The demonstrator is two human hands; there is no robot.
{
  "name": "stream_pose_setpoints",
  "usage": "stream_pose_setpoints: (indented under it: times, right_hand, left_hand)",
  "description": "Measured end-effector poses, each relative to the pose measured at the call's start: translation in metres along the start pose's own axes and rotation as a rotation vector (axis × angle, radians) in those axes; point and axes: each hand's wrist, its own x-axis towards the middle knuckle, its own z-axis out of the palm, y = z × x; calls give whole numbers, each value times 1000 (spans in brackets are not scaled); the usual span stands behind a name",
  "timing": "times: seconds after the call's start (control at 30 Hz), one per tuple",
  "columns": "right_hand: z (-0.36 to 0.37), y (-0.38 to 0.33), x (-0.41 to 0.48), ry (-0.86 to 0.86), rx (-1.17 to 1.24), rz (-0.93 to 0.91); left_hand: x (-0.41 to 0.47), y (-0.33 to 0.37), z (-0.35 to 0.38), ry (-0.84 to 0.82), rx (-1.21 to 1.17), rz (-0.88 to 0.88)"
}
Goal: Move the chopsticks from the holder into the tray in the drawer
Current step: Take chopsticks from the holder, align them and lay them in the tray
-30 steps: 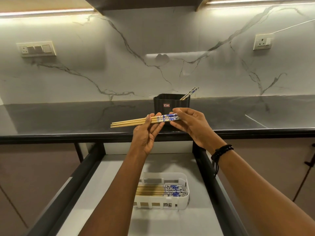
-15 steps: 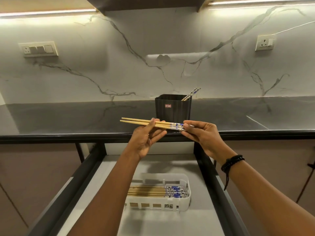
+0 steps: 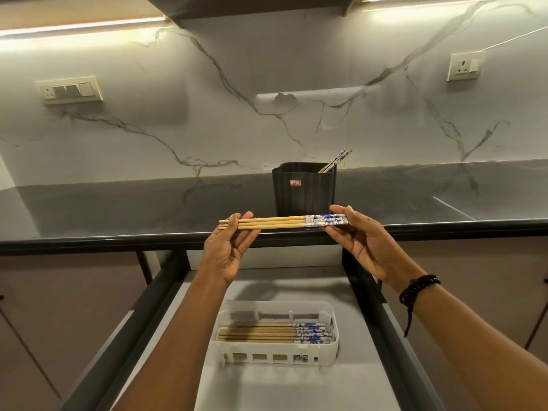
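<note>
A bundle of wooden chopsticks (image 3: 281,222) with blue-and-white patterned ends lies level between my two hands, above the counter's front edge. My left hand (image 3: 229,250) pinches the plain tips, and my right hand (image 3: 360,237) pinches the patterned ends. Behind them the black ribbed holder (image 3: 304,188) stands on the counter with two chopsticks (image 3: 336,160) leaning out of its right corner. Below, in the open drawer, a white slotted tray (image 3: 274,353) holds several chopsticks (image 3: 275,333) laid side by side, patterned ends to the right.
The dark counter (image 3: 118,209) runs left to right with a marble backsplash behind it. The drawer has a grey floor (image 3: 296,387) and dark side rails (image 3: 382,321). Wall sockets (image 3: 69,90) sit at left and right. I wear a black bracelet (image 3: 418,287) on my right wrist.
My hands have slid apart to the ends of the bundle, which now lies level and lined up. The view has come slightly nearer to the counter.
</note>
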Motion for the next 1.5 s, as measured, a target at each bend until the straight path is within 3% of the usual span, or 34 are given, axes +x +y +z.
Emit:
stream_pose_setpoints:
  times: [0.6,0.83,1.2,1.5]
  right_hand:
    - [13,18,-3,18,219,38]
    - [16,10,-2,159,-63,5]
    - [14,7,-4,112,-329,-26]
    - [14,10,-5,91,-447,36]
  left_hand:
    - [-2,-2,-6,-11,-49,-8]
    - [-1,0,-5,11,26,52]
    - [-1,-1,-3,44,98,73]
    - [-1,3,-7,98,178,-43]
